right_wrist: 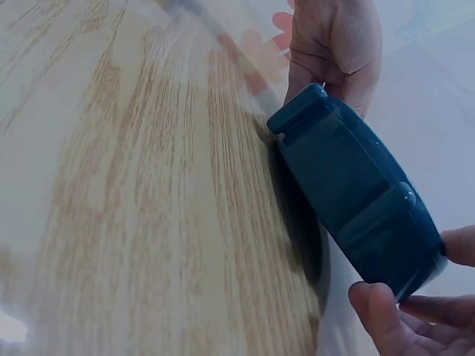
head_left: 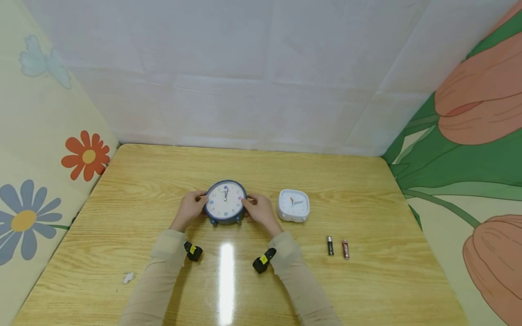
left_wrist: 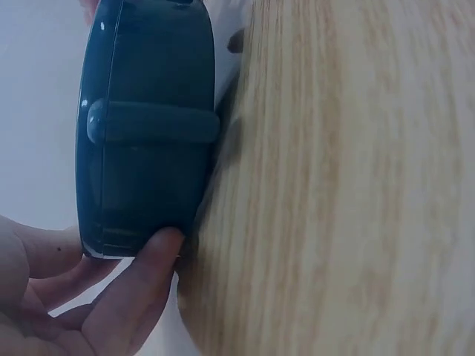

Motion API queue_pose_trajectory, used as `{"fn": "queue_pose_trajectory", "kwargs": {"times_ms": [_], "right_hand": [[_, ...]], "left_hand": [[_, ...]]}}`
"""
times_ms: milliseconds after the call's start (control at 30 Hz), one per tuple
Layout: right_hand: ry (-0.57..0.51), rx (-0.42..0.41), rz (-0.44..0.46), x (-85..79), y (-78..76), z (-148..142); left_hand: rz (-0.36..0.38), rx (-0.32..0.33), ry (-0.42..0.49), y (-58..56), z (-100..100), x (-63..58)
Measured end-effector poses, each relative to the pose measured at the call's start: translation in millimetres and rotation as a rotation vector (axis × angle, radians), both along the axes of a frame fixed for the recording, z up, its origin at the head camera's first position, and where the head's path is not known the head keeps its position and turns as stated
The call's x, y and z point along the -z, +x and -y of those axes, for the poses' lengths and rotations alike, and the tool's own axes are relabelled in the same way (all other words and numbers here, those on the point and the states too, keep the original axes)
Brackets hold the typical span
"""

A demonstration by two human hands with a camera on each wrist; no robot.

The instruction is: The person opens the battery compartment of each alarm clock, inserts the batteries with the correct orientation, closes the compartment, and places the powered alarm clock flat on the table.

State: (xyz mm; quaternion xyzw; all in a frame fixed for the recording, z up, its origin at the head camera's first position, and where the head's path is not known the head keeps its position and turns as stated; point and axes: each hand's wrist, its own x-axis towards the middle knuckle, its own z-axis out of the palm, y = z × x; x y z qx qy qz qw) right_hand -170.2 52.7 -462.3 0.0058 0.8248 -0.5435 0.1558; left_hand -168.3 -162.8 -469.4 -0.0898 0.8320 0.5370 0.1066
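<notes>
My left hand (head_left: 190, 208) grips one side of the blue clock (head_left: 225, 206) over the wooden table (head_left: 367, 194); my right hand (head_left: 261, 211) grips the other. Farther right sit the white clock (head_left: 293, 207), a black battery (head_left: 330, 246) and a red battery (head_left: 345, 250).

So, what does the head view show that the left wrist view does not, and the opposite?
Only the head view: the dial of the blue clock, the white clock, the black battery, the red battery.
Only the left wrist view: a fingertip of the left grip at the blue clock's rear edge.
Both: the blue clock, the left grip, the wooden table.
</notes>
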Motion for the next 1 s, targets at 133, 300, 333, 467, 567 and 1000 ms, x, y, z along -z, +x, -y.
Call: {"fn": "queue_pose_trajectory", "kwargs": {"times_ms": [133, 300, 333, 467, 567, 1000], "right_hand": [[0.017, 0.009, -0.032, -1.4, 0.0, -1], [0.012, 0.023, -0.048, -5.9, 0.1, -4], [0.016, 0.025, -0.052, -7.1, 0.2, -4], [0.057, 0.039, -0.065, -12.5, 1.1, -5], [0.075, 0.051, -0.066, -14.8, 1.9, -5], [0.167, 0.070, -0.162, -23.0, 2.9, -1]], "left_hand": [[-0.013, 0.004, -0.013, 1.3, 0, -0.3], [-0.030, 0.000, -0.011, 2.3, -2, -0.3], [-0.034, -0.002, -0.009, 2.4, -2, -0.2], [-0.051, -0.009, -0.016, 2.5, -5, -0.2], [-0.065, -0.011, -0.030, 3.0, -6, -0.1], [-0.161, 0.001, -0.117, 5.2, -10, 2.0]]}}
